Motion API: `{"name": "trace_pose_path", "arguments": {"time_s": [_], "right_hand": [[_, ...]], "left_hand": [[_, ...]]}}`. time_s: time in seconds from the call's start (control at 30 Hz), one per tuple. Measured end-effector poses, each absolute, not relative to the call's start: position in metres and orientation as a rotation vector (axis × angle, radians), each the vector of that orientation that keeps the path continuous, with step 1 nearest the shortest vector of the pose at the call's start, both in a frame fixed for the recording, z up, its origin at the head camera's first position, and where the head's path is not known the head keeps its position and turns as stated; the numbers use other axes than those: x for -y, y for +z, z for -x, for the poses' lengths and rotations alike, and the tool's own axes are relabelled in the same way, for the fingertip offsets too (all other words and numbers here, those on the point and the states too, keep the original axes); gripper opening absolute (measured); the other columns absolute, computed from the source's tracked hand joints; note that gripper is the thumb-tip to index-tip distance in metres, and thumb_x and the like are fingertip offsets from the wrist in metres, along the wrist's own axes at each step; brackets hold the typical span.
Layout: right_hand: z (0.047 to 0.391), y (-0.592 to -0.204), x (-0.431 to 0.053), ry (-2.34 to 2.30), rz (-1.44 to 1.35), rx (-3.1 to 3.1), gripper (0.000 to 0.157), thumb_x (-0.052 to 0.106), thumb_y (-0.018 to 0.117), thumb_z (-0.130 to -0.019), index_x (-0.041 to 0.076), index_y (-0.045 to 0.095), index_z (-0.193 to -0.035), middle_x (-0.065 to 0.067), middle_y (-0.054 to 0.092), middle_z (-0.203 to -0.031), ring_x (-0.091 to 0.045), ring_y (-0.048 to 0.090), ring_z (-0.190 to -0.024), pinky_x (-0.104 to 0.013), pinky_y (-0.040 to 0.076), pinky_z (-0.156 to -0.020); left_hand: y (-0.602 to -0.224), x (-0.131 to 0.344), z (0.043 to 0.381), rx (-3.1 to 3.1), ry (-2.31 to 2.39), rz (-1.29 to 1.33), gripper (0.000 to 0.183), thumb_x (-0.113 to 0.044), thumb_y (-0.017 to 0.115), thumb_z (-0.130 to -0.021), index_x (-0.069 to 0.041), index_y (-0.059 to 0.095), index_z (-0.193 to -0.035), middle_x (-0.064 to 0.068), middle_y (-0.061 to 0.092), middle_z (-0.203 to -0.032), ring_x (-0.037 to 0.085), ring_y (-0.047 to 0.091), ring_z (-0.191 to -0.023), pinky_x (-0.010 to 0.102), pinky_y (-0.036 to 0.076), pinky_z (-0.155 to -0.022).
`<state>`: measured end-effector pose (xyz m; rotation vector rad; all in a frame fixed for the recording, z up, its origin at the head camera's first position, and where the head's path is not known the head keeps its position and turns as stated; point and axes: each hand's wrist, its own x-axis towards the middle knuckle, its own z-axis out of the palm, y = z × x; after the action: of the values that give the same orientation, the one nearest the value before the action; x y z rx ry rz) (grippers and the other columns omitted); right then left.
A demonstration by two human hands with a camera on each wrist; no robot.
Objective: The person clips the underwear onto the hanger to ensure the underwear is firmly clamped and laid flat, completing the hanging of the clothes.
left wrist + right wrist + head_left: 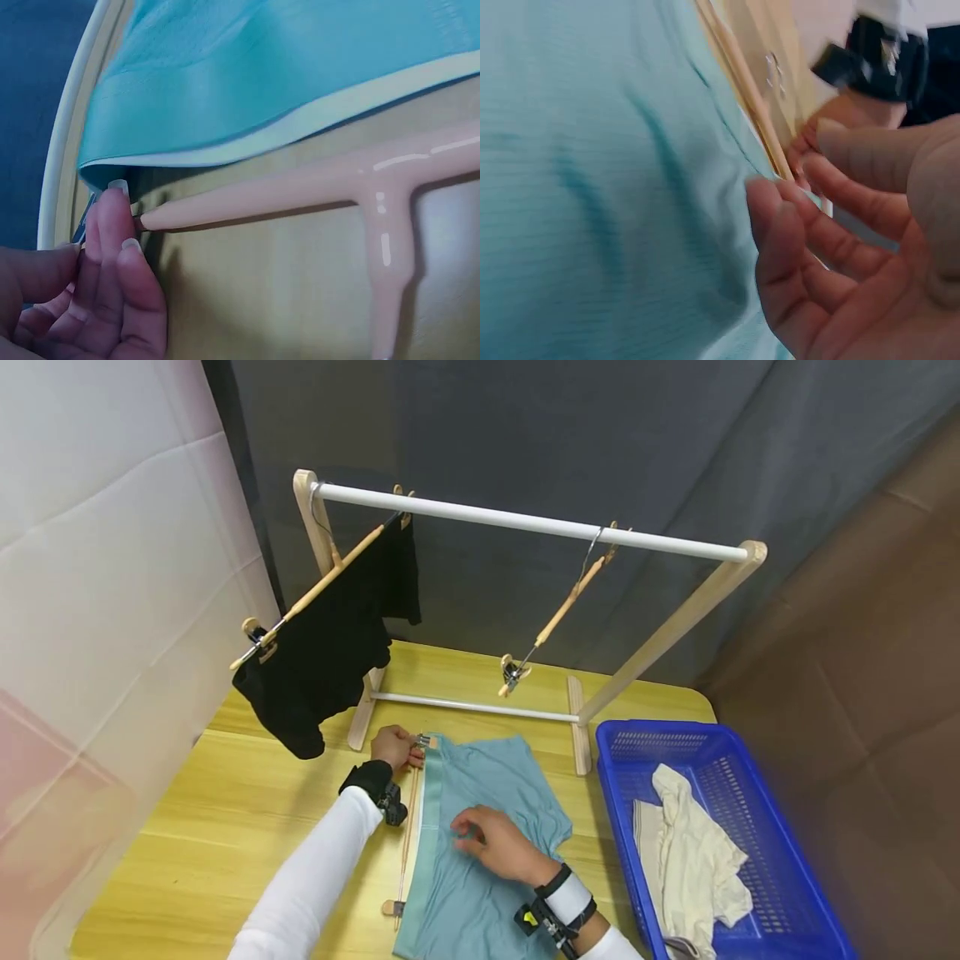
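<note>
Yellow wood is covering the table (187, 860), and a gray curtain (525, 435) is hanging behind it.

From the head, the blue-green clothing (480, 777) is lying on the wood at six o'clock, beside a thin hanger (407, 835). The left hand (393, 747) is bending its fingers at seven o'clock, pinching the far clip (423, 741). The right hand (504, 843) is hovering over the clothing, fingers loosely bent, thumb a little apart, holding nothing. A blue basket (768, 860) is sitting at four o'clock with pale clothes (697, 852) lying inside. Black clothing (330, 635) is hanging from the rack (517, 519) at nine o'clock, and another hanger (573, 597) is hanging at two.

From the left wrist, the left hand is curling at eight o'clock, thumb pressing toward the fingers. The clothing is showing at twelve, and the thin hanger is reaching toward three.

From the right wrist, the right hand is showing at four o'clock, fingers curving softly near the clothing. The left hand is showing at two, too blurry for telling its grip there.
</note>
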<state>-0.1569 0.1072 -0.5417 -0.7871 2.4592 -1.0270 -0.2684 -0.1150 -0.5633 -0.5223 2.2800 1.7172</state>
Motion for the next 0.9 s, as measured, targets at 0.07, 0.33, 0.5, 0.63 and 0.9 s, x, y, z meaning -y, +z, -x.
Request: {"name": "trace_pose_path", "arguments": {"time_s": [0.07, 0.33, 0.5, 0.63, 0.9], "right_hand": [[0.147, -0.543, -0.107, -0.991, 0.843, -2.412, 0.014, 0.018, 0.066, -0.092, 0.011, 0.064, -0.104, 0.009, 0.055, -0.088, -0.002, 0.05, -0.073, -0.021, 0.044, -0.066], [0.115, -0.548, -0.095, -0.836, 1.098, -2.301, 0.013, 0.02, 0.068, -0.09, 0.014, 0.063, -0.101, 0.015, 0.046, -0.075, 0.004, 0.043, -0.064, -0.013, 0.04, -0.061], [0.105, -0.549, -0.084, -0.793, 1.211, -2.298, 0.015, 0.023, 0.07, -0.088, 0.017, 0.064, -0.1, 0.015, 0.046, -0.075, 0.006, 0.041, -0.062, -0.009, 0.036, -0.058], [0.1, -0.551, -0.074, -0.732, 1.305, -2.272, 0.018, 0.028, 0.071, -0.087, 0.018, 0.064, -0.1, 0.014, 0.046, -0.076, 0.007, 0.04, -0.062, -0.007, 0.034, -0.057], [0.094, -0.562, -0.069, -0.546, 1.475, -2.301, 0.022, 0.032, 0.074, -0.083, 0.024, 0.068, -0.103, 0.014, 0.047, -0.075, 0.009, 0.036, -0.061, -0.006, 0.03, -0.055]], "left_hand": [[-0.563, 0.118, 0.272, -2.237, 1.756, 0.553, 0.014, -0.009, 0.056, -0.097, 0.005, 0.057, -0.097, 0.018, 0.068, -0.075, 0.016, 0.064, -0.052, 0.028, 0.051, -0.048], [-0.562, 0.128, 0.269, -2.255, 1.741, 0.451, 0.015, -0.009, 0.053, -0.098, 0.004, 0.048, -0.105, 0.017, 0.061, -0.074, 0.014, 0.056, -0.049, 0.03, 0.051, -0.052], [-0.56, 0.13, 0.248, -2.584, 1.443, 0.201, 0.016, -0.012, 0.053, -0.098, 0.003, 0.049, -0.1, 0.014, 0.056, -0.076, 0.021, 0.051, -0.059, 0.033, 0.041, -0.057], [-0.553, 0.131, 0.219, -2.737, 1.219, 0.059, 0.018, -0.014, 0.058, -0.095, -0.001, 0.051, -0.085, 0.009, 0.05, -0.069, 0.023, 0.048, -0.059, 0.034, 0.037, -0.056], [-0.556, 0.144, 0.128, -2.544, 1.202, -0.139, 0.032, -0.018, 0.066, -0.09, -0.009, 0.049, -0.065, -0.005, 0.045, -0.05, 0.007, 0.043, -0.042, 0.025, 0.034, -0.043]]}}
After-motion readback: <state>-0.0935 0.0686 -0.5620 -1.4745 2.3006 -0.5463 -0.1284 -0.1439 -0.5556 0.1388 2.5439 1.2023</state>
